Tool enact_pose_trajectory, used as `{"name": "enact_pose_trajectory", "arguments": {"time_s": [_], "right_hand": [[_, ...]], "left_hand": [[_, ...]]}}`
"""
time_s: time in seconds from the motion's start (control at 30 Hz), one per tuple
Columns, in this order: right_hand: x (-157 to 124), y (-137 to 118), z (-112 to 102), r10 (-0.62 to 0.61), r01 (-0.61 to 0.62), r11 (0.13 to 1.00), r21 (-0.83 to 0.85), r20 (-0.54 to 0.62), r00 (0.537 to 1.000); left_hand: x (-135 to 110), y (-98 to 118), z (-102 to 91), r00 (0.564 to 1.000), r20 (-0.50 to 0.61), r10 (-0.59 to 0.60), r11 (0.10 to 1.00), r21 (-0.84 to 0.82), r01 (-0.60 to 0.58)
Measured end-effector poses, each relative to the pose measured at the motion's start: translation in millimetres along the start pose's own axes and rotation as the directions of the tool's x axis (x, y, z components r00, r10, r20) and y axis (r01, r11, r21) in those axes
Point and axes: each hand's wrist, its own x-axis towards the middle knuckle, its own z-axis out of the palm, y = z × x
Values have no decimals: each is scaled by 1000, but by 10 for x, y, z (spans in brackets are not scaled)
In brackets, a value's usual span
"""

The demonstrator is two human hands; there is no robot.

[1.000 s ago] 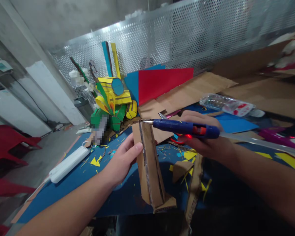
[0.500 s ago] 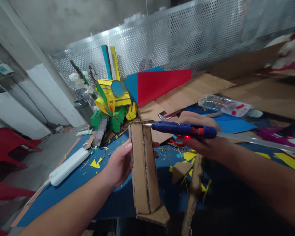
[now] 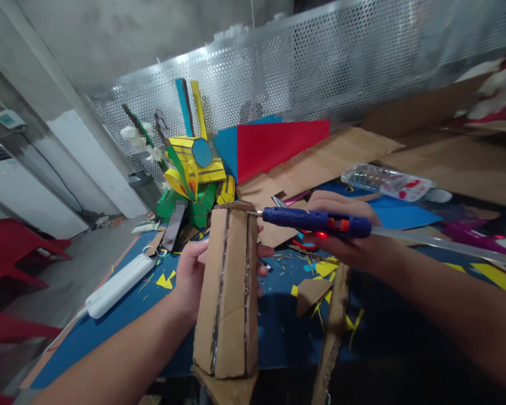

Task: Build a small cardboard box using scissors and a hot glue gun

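Note:
My left hand (image 3: 190, 274) is wrapped round a many-sided cardboard tube (image 3: 230, 292), its fingertips showing past the tube's right side. Dark glue lines run down the tube's seams, and a wider cardboard piece sits at its near end. In my right hand (image 3: 341, 225) is a blue glue gun (image 3: 307, 218), with a clear glue stick (image 3: 438, 246) trailing from its back and a small red light glowing. The gun's metal nozzle points left, at the far end of the tube; whether it touches is hard to tell.
A white power strip (image 3: 118, 286) lies at the table's left. Behind stands a yellow and green cardboard model (image 3: 198, 169). Red card (image 3: 278, 146), cardboard sheets (image 3: 333, 157) and a clear plastic package (image 3: 385, 181) lie at the back. Yellow scraps and a cardboard strip (image 3: 333, 332) are near my right hand.
My left hand has turned the tube, so different faces and seams show, and its near end has swung left. The glue gun and my right hand have hardly moved.

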Motion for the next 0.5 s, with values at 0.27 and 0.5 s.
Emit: {"name": "enact_pose_trajectory", "arguments": {"time_s": [0.27,0.5], "right_hand": [[-22,-8,7,-20,22,999,41,-65,998],[-29,-17,31,-93,97,992,76,-59,994]], "left_hand": [[6,-89,20,980,-157,119,980,179,-91],[39,-175,24,953,-197,231,937,310,-162]]}}
